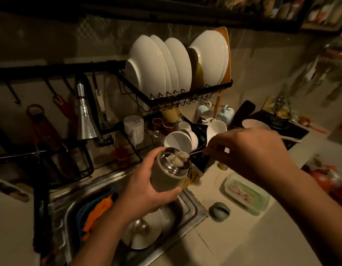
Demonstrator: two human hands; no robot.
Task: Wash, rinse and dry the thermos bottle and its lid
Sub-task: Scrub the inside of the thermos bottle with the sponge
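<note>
Steel shows at the open mouth of the thermos bottle [167, 175], whose olive-grey body is tilted with the mouth turned up and away from the person. The left hand [145, 191] grips it round the lower body, fingers curled behind and thumb across the near side, holding it above the sink [193, 206]. A pale, crumpled wad [176, 158] — cloth or sponge, I cannot tell which — fills the mouth. From it a thin dark twisted rod [197, 151] runs up to the right hand [249, 150], which pinches the rod's far end between thumb and fingertips, the other fingers curled; this hand is motion-blurred.

Below the left hand, in the sink basin, lie a white plate [147, 235] and, further left, an orange item on something blue [98, 210]. On the bench under the right forearm sits a small grey-green round lid [219, 211] with a bar handle across its top, well apart from the bottle; just beyond it is a clear lidded food container [245, 194]. Beyond both hands a black wire dish rack [185, 93] carries upright white plates [158, 64] above and white bowls [178, 141] and cups below. Left of the left hand, a chrome tap spout [85, 116] points down — no water can be made out.
</note>
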